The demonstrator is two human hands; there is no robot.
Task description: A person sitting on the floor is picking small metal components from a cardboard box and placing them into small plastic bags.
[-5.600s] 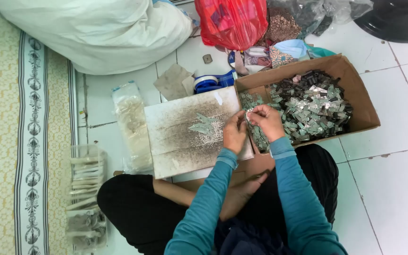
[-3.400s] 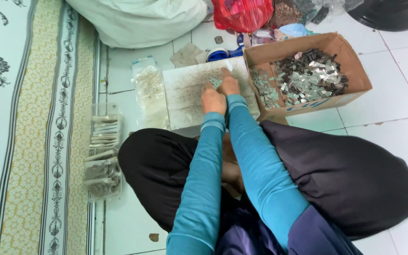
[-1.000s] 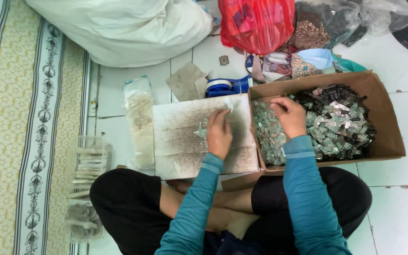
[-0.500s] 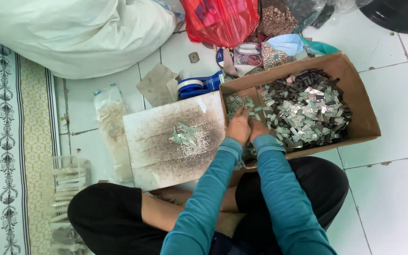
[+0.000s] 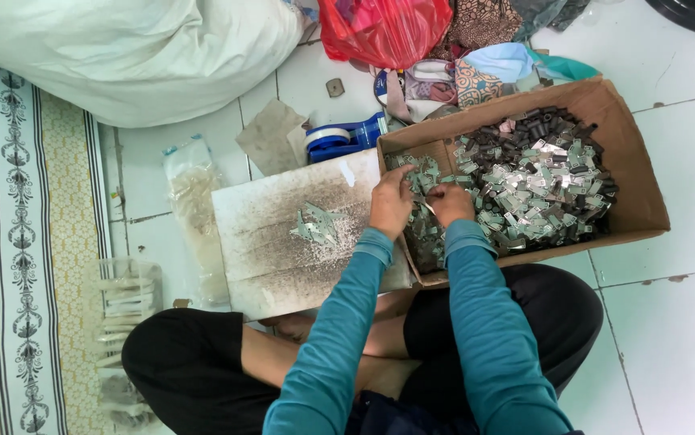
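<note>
Both hands — left hand (image 5: 390, 209), right hand (image 5: 450, 203) — together over the cardboard box (image 5: 637, 173), fingers apparently pinching one small metal piece (image 5: 426, 206).

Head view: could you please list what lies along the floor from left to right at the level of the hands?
Patterned mat → clear plastic bag → dusty board → left hand → right hand → cardboard box of small metal pieces.

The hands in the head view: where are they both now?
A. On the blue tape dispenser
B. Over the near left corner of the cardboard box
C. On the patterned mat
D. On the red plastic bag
B: the left hand and the right hand meet over the near left corner of the cardboard box, above the small metal pieces, and pinch something small between them.
</note>
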